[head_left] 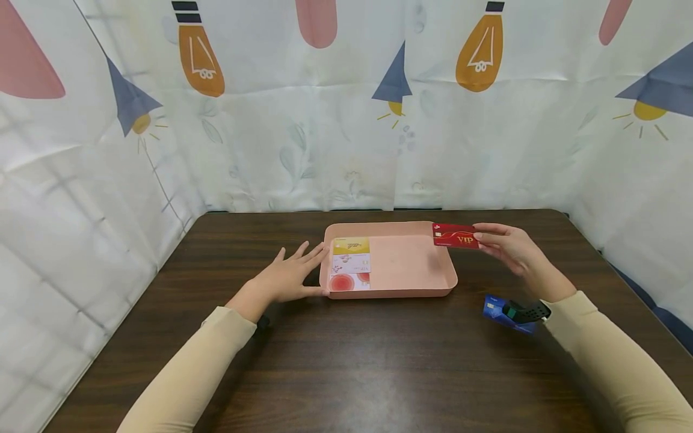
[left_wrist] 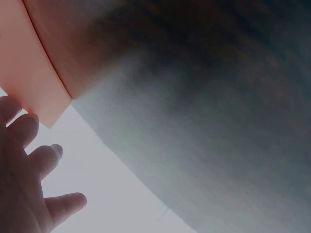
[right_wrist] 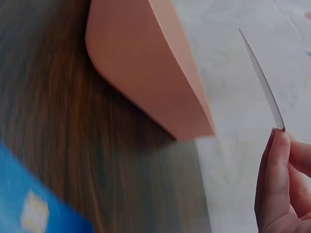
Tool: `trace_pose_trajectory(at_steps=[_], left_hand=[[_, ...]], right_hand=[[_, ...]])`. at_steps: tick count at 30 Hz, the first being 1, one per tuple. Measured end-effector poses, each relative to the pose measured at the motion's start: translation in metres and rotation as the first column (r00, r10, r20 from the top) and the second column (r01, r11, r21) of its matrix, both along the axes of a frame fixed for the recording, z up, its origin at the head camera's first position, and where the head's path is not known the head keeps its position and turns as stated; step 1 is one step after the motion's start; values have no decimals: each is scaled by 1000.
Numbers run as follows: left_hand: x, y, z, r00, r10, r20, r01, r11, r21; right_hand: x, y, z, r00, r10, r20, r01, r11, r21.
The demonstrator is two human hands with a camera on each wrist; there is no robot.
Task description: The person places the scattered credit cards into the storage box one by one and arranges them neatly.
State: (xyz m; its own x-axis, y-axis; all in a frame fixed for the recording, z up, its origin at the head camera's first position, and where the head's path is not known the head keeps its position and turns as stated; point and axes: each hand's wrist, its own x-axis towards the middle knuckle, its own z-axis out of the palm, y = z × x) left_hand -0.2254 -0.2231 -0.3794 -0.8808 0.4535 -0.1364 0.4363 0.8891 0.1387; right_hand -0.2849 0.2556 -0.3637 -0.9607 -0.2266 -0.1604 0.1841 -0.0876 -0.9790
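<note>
A red VIP card [head_left: 453, 236] is pinched between the thumb and fingers of my right hand [head_left: 511, 249], above the right end of a pink tray [head_left: 411, 293]. In the right wrist view the card [right_wrist: 265, 87] appears nearly edge-on, apart from the tray wall [right_wrist: 141, 63]. My left hand [head_left: 295, 273] has its fingers spread and touches the tray's left side. Inside the tray, along its left end, lie a yellow card [head_left: 351, 245], a pale card [head_left: 351, 263] and a white card with red circles [head_left: 346, 282], one below another.
A blue card [head_left: 495, 310] lies on the dark wooden table [head_left: 357, 367] beneath my right wrist, partly covered by a black wrist strap [head_left: 527, 313]. White printed curtains [head_left: 346, 150] stand behind the table and along its sides.
</note>
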Motion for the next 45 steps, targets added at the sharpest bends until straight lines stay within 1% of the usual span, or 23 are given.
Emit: trace_pose_trajectory(at_steps=[13,16,21,28,31,35,38,45], left_hand=[[-1,0,-1,1000,2,5,-2,1000,-2],[-2,0,-1,1000,3,6,-3,1000,-3],[-2,0,-1,1000,5,5,-5,1000,-1],[-1,0,-1,1000,6,1,-6,1000,-3],[-2,0,-1,1000,5,1,-5,1000,-4],[-2,0,-2,1000,3,-2,-3,1000,-6],[-2,-1,-3,1000,3,-6,-3,1000,-8],[-2,-1,-3,1000,3,-2,-3,1000,-18]], right_hand=[[-1,-44,-3,999,49,-3,-49,998,39],[-2,-55,-2,999,46,5,-47,998,41],[-3,-72,1,999,39,21,-40,999,11],[-6,-91,-1,999,33,35,-33,999,-16],[-8,-99,-3,998,15,58,-15,1000,1],[-10,-110,-6,996,-6,87,1,999,54],[-12,-117,-8,996,-11,90,4,997,79],[-18,-130,-15,995,-29,92,25,998,49]])
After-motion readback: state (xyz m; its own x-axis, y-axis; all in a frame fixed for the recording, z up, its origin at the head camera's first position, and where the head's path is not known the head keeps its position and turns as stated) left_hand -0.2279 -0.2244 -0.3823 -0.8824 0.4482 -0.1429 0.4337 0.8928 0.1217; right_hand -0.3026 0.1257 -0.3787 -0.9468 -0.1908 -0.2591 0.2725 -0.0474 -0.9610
